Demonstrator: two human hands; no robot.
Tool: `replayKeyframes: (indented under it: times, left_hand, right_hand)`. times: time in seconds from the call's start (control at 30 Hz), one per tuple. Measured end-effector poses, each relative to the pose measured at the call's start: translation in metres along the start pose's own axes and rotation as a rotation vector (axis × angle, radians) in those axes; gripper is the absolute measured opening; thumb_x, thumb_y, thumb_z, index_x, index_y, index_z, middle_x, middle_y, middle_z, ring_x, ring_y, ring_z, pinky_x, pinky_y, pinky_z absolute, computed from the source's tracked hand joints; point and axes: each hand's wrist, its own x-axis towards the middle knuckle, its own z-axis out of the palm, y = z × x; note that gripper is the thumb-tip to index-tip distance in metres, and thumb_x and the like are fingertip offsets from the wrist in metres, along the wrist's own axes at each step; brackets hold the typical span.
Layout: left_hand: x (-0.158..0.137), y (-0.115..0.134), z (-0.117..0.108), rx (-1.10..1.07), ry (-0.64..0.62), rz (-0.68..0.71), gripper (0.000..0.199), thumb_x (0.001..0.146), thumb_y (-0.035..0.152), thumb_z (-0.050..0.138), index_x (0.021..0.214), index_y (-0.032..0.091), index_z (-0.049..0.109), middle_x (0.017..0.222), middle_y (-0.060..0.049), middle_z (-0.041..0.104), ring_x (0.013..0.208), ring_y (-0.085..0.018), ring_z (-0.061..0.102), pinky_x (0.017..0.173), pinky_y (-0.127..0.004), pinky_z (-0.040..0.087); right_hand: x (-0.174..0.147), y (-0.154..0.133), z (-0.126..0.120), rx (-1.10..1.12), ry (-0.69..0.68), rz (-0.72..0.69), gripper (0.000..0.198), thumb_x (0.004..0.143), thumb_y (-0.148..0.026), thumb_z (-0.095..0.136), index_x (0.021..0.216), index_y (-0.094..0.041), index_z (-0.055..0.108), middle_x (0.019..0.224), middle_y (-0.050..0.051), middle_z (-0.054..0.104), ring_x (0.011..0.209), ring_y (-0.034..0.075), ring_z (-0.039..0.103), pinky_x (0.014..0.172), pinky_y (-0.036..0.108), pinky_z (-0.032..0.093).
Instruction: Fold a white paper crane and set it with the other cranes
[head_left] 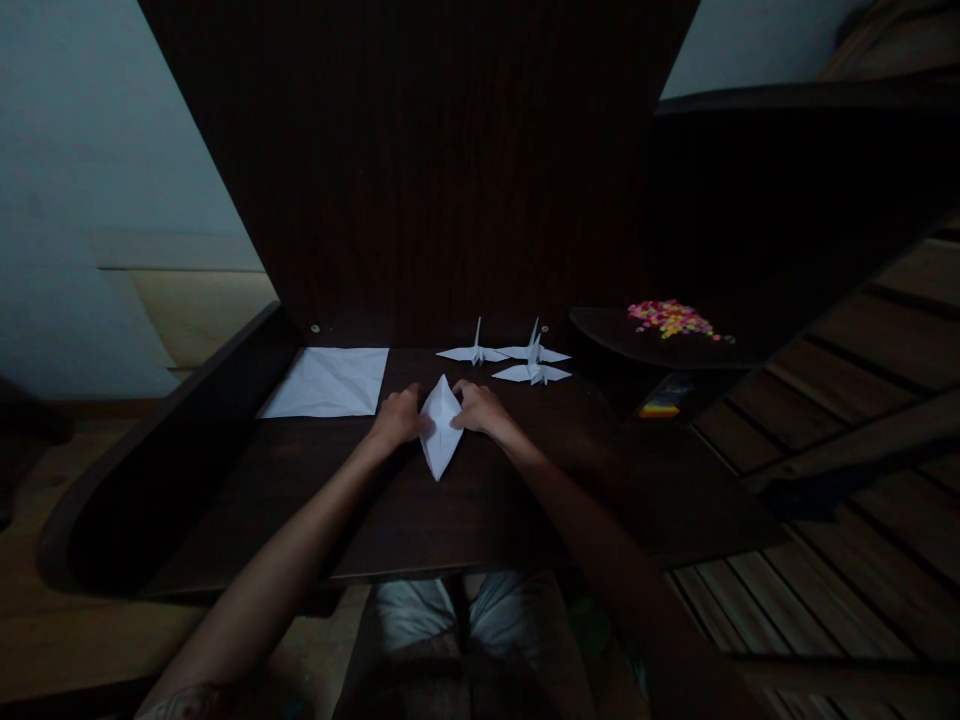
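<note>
A white sheet folded into a long diamond, the folded paper (441, 440), lies between my hands on the dark desk, one point toward me and one away. My left hand (400, 415) grips its left edge, with the thumb on top of the paper. On the opposite edge my right hand (481, 410) does the same, its thumb pressed near the middle. The fingertips under the edges are hidden. Just beyond my right hand stand white paper cranes, a left crane (475, 355), a back crane (551, 355) and a front crane (532, 374).
Flat white paper (330, 382) lies at the desk's back left. A small shelf (600, 328) on the right bears a heap of colourful small pieces (671, 318). Below it is a small item with a yellow-orange stripe (660, 410). A tall dark panel (435, 170) closes the back.
</note>
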Motion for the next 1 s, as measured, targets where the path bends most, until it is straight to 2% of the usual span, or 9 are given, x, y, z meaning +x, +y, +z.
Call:
replayKeyframes:
  times: [0.13, 0.27, 0.33, 0.4, 0.53, 0.67, 0.77, 0.9, 1.0]
  left_hand:
    - [0.003, 0.009, -0.001, 0.044, -0.015, -0.041, 0.052, 0.075, 0.022, 0.065, 0.124, 0.011, 0.05, 0.115, -0.018, 0.065, 0.11, -0.031, 0.06, 0.088, -0.035, 0.048]
    - [0.007, 0.015, -0.002, 0.061, -0.031, -0.019, 0.048, 0.075, 0.017, 0.062, 0.122, 0.014, 0.053, 0.116, -0.016, 0.065, 0.112, -0.03, 0.059, 0.089, -0.033, 0.048]
    - [0.009, 0.016, -0.002, 0.063, -0.037, -0.002, 0.049, 0.074, 0.013, 0.061, 0.122, 0.016, 0.054, 0.116, -0.013, 0.065, 0.113, -0.028, 0.059, 0.09, -0.031, 0.047]
    - [0.012, 0.014, -0.002, 0.061, -0.041, 0.011, 0.052, 0.072, 0.01, 0.061, 0.123, 0.017, 0.054, 0.117, -0.012, 0.065, 0.113, -0.028, 0.059, 0.09, -0.03, 0.047]
    - [0.015, 0.007, -0.006, 0.034, -0.039, 0.022, 0.055, 0.069, 0.014, 0.066, 0.123, 0.017, 0.056, 0.117, -0.011, 0.066, 0.11, -0.027, 0.06, 0.088, -0.029, 0.049]
    - [0.017, -0.004, -0.01, -0.017, -0.016, 0.048, 0.052, 0.067, 0.02, 0.071, 0.118, 0.017, 0.06, 0.11, -0.009, 0.069, 0.103, -0.025, 0.064, 0.085, -0.027, 0.051]
    - [0.019, -0.009, -0.011, -0.047, 0.02, 0.085, 0.053, 0.07, 0.02, 0.07, 0.122, 0.015, 0.059, 0.111, -0.011, 0.069, 0.103, -0.025, 0.064, 0.087, -0.029, 0.05]
    - [0.021, -0.012, -0.011, -0.063, 0.031, 0.153, 0.049, 0.072, 0.019, 0.068, 0.12, 0.017, 0.061, 0.111, -0.009, 0.07, 0.103, -0.025, 0.065, 0.087, -0.029, 0.05]
    - [0.021, -0.013, -0.012, -0.058, 0.03, 0.187, 0.042, 0.074, 0.019, 0.067, 0.115, 0.017, 0.064, 0.109, -0.009, 0.07, 0.1, -0.025, 0.066, 0.086, -0.028, 0.05]
  right_hand:
    - [0.011, 0.0, -0.001, 0.033, -0.016, 0.074, 0.067, 0.053, -0.021, 0.081, 0.116, -0.021, 0.058, 0.117, 0.01, 0.064, 0.108, 0.027, 0.06, 0.083, 0.031, 0.048]
    - [0.021, 0.001, -0.002, 0.117, -0.006, 0.063, 0.044, 0.068, -0.034, 0.072, 0.108, -0.019, 0.061, 0.11, 0.008, 0.067, 0.1, 0.023, 0.064, 0.078, 0.028, 0.049]
    - [0.026, 0.002, -0.002, 0.156, 0.016, 0.06, 0.035, 0.074, -0.032, 0.067, 0.106, -0.019, 0.062, 0.106, 0.007, 0.068, 0.096, 0.02, 0.065, 0.076, 0.026, 0.05]
    - [0.031, 0.002, -0.001, 0.19, 0.034, 0.06, 0.033, 0.073, -0.023, 0.066, 0.106, -0.019, 0.061, 0.104, 0.005, 0.069, 0.094, 0.018, 0.065, 0.076, 0.024, 0.05]
    - [0.036, 0.004, 0.002, 0.261, 0.023, 0.069, 0.06, 0.062, -0.007, 0.067, 0.12, -0.019, 0.054, 0.107, 0.006, 0.067, 0.081, 0.017, 0.067, 0.065, 0.022, 0.053]
    - [0.031, 0.005, 0.004, 0.331, -0.009, 0.073, 0.084, 0.057, -0.003, 0.067, 0.135, -0.023, 0.041, 0.125, 0.011, 0.058, 0.062, 0.011, 0.065, 0.049, 0.02, 0.052]
    - [0.026, 0.004, 0.003, 0.363, -0.047, 0.053, 0.065, 0.062, -0.007, 0.065, 0.124, -0.022, 0.054, 0.116, 0.008, 0.063, 0.058, 0.009, 0.062, 0.047, 0.018, 0.05]
    - [0.026, 0.003, -0.001, 0.305, -0.071, 0.046, 0.022, 0.071, -0.02, 0.064, 0.09, -0.013, 0.07, 0.08, 0.004, 0.069, 0.055, 0.01, 0.06, 0.047, 0.016, 0.045]
    - [0.027, 0.006, -0.006, 0.237, -0.068, 0.028, 0.017, 0.073, -0.027, 0.064, 0.073, -0.011, 0.072, 0.065, 0.003, 0.066, 0.057, 0.01, 0.059, 0.049, 0.016, 0.04]
